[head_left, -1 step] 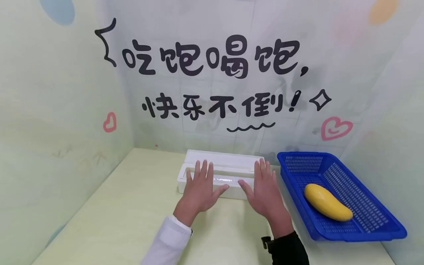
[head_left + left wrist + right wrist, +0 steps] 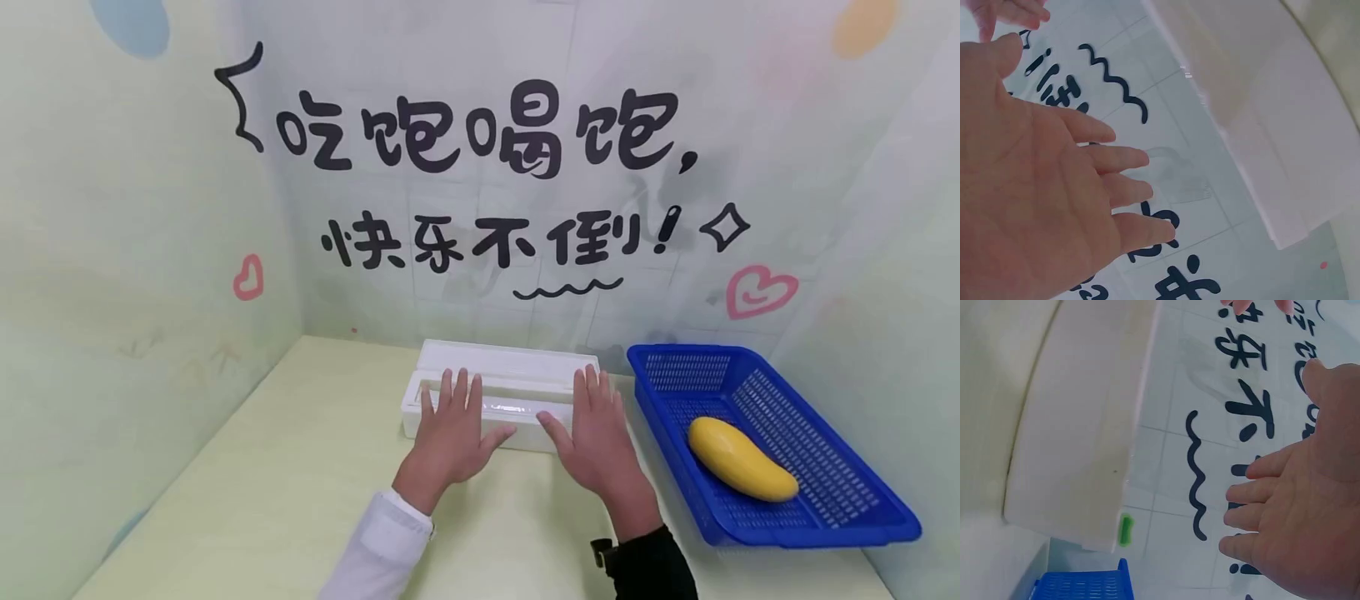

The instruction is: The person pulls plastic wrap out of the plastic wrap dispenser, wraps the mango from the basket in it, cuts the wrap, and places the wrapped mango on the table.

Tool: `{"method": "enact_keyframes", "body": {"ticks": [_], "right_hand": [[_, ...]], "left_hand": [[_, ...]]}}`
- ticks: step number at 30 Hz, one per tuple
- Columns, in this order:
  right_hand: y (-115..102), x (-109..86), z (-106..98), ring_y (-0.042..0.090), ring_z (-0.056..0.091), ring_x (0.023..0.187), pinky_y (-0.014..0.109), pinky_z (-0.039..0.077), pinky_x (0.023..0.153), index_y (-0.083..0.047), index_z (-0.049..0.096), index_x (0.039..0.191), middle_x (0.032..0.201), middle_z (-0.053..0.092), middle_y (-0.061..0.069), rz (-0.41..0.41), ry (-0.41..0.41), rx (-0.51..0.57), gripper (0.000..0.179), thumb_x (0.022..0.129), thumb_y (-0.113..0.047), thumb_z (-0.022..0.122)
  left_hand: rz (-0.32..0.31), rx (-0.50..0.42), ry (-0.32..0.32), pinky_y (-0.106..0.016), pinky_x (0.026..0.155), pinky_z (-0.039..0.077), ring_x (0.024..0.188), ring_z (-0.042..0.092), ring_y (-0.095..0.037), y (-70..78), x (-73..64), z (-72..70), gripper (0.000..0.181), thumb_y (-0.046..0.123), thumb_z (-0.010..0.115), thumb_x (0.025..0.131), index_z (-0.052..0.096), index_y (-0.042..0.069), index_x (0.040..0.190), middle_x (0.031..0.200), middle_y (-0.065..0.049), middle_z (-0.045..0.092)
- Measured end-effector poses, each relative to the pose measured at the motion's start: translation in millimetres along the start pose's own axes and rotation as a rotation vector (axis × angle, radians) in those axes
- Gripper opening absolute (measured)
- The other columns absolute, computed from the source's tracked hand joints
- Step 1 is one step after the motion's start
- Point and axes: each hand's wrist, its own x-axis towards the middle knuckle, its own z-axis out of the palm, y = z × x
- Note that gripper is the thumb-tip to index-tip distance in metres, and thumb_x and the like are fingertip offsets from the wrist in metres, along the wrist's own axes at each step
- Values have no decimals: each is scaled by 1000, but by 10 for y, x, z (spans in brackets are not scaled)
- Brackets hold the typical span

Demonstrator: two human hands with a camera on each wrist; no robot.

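**A:** ok so what's being held here? Two hands can be seen over a white box, but it's hard to be sure.

**B:** Nothing is gripped by either one. The left hand [image 2: 450, 442] is spread flat, fingers straight and thumb stuck out to the side. The right hand [image 2: 603, 437] is held the same way, thumbs angled toward each other. Both are relaxed and released.

**A:** Is the box being touched, though?

**B:** Doesn't look like it. In the head view its two ends are partly covered by the fingers, but in both wrist views a gap is seen between the fingertips and the box.

**A:** And where's the white box [image 2: 528, 436] placed?

**B:** On the pale yellow table [image 2: 300, 467], near the back wall [image 2: 480, 50], set lengthwise across. A lid-like panel [image 2: 510, 360] is seen along its far side, and something shiny can be made out in its long slot. What that is can't be told.

**A:** Anything else about?

**B:** A blue mesh basket [image 2: 817, 536] is set just beside the box, on the right-hand side, and a curved yellow item [image 2: 742, 458] is laid in it. The wall is printed with big black characters. A white sleeve [image 2: 382, 537] is worn on the left arm, a black sleeve [image 2: 652, 567] on the right.
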Motion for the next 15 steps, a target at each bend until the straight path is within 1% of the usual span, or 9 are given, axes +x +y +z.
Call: {"method": "enact_keyframes", "body": {"ticks": [4, 7, 11, 15], "right_hand": [[54, -31, 11, 50, 13, 152, 66, 14, 120, 11, 23, 154, 162, 21, 31, 6, -23, 14, 83, 102, -47, 52], [123, -39, 1, 50, 11, 152, 66, 12, 120, 11, 22, 155, 163, 20, 31, 26, -48, 27, 82, 103, -47, 50], [207, -14, -10, 49, 9, 153, 67, 10, 120, 10, 19, 155, 163, 17, 31, 52, -66, 30, 82, 104, -47, 48], [263, 24, -31, 49, 8, 153, 67, 8, 120, 10, 18, 156, 164, 16, 31, 56, -69, 35, 81, 105, -47, 46]], "left_hand": [[6, 1, 1, -67, 120, 12, 155, 9, -43, -46, -3, 34, 89, 64, 45, 99, 24, 1, 159, 166, -22, 20], [-5, 0, 3, -67, 120, 13, 155, 9, -44, -97, 3, 26, 90, 63, 48, 98, 24, 1, 158, 166, -21, 21], [-18, -11, 3, -67, 121, 11, 155, 7, -44, -141, 12, -28, 90, 61, 51, 98, 23, 0, 159, 166, -21, 19], [-17, -6, 2, -66, 121, 11, 156, 6, -44, -155, 38, -72, 90, 61, 50, 98, 21, 1, 159, 167, -21, 18]]}}
